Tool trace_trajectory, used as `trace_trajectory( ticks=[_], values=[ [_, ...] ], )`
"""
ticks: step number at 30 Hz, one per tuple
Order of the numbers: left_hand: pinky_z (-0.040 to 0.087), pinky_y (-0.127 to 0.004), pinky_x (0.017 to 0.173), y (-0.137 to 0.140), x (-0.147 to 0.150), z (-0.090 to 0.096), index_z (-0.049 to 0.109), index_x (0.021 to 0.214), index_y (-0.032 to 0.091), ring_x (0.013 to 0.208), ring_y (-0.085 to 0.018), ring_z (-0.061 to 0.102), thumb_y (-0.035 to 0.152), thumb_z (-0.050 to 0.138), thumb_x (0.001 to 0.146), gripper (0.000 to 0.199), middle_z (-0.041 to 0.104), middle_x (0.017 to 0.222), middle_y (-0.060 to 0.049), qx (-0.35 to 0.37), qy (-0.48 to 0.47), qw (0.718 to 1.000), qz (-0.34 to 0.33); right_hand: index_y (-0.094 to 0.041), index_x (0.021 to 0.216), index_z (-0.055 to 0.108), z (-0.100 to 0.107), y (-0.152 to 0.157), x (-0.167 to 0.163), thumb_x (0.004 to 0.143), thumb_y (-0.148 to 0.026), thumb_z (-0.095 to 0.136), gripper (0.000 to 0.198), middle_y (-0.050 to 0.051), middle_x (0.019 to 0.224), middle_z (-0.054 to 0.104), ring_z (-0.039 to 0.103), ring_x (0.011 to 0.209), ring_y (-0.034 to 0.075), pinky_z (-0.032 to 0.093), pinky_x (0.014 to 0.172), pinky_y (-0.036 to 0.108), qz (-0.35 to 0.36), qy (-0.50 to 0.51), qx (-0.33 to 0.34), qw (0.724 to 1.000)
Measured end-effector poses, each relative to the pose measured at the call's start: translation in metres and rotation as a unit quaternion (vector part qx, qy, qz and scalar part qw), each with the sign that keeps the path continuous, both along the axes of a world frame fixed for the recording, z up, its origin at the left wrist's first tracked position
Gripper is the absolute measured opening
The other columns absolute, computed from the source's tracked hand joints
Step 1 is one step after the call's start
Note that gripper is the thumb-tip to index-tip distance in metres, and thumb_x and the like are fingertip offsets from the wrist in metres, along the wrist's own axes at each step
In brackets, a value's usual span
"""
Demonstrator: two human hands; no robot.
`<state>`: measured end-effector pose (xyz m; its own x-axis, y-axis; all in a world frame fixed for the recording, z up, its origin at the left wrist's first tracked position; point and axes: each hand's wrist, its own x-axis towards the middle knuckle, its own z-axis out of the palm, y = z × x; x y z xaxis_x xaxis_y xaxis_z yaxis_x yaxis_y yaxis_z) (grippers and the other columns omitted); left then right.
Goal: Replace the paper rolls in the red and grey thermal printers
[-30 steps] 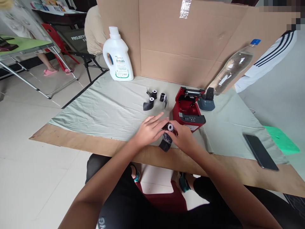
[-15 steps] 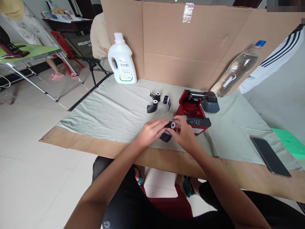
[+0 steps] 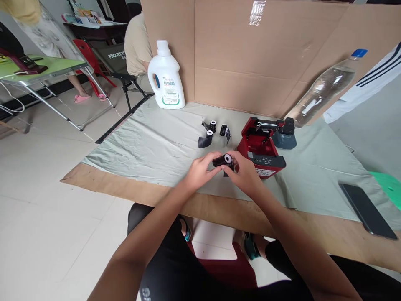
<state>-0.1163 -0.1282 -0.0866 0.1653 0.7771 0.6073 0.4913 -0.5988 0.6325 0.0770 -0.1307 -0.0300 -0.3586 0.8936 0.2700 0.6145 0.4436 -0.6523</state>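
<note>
Between my two hands is a small black roll [image 3: 227, 159] with a white core, its dark strip partly unwound. My left hand [image 3: 202, 169] grips it from the left, thumb and fingers closed on the roll and strip. Around its right side, my right hand [image 3: 244, 167] has its fingers closed too. Just right of my hands stands a red and black printer [image 3: 261, 161] with its lid raised and its inside showing. Beyond my hands lie a black roll [image 3: 209, 133] with a loose tail, another black roll [image 3: 213, 124] behind it, and a third black roll [image 3: 224, 128].
A white detergent jug [image 3: 166, 79] and a leaning clear bottle [image 3: 327, 90] stand by the cardboard screen [image 3: 238, 54]. A dark grey object [image 3: 284, 138] sits behind the printer. The phone [image 3: 366, 209] lies at the right front edge. Two other people are at the left back.
The roll has turned and lifted slightly in my hands, and less of its loose strip hangs into view. My head view has shifted left, so the scene sits farther right.
</note>
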Motion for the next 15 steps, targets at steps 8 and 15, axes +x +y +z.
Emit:
trace_trajectory(
  ticks=[8, 15],
  values=[
    [0.061, -0.023, 0.065, 0.007, -0.001, -0.002, 0.065, 0.125, 0.022, 0.099, -0.019, 0.077, 0.028, 0.075, 0.092, 0.035, 0.079, 0.119, -0.007, -0.031, -0.055, 0.998, 0.020, -0.022, 0.109, 0.068, 0.052, 0.022, -0.007, 0.092, -0.014, 0.052, 0.025, 0.006, 0.106, 0.075, 0.066, 0.094, 0.022, 0.044, 0.077, 0.032, 0.131, -0.072, -0.029, 0.988],
    [0.059, -0.026, 0.076, 0.014, -0.006, -0.005, 0.063, 0.108, 0.021, 0.087, -0.014, 0.070, 0.022, 0.069, 0.091, 0.018, 0.075, 0.102, -0.002, 0.050, -0.048, 0.992, 0.109, -0.020, 0.099, 0.065, 0.060, 0.037, -0.036, 0.089, -0.028, 0.062, 0.013, 0.007, 0.092, 0.071, 0.062, 0.082, 0.022, 0.040, 0.066, 0.031, 0.050, -0.129, -0.075, 0.988]
  ],
)
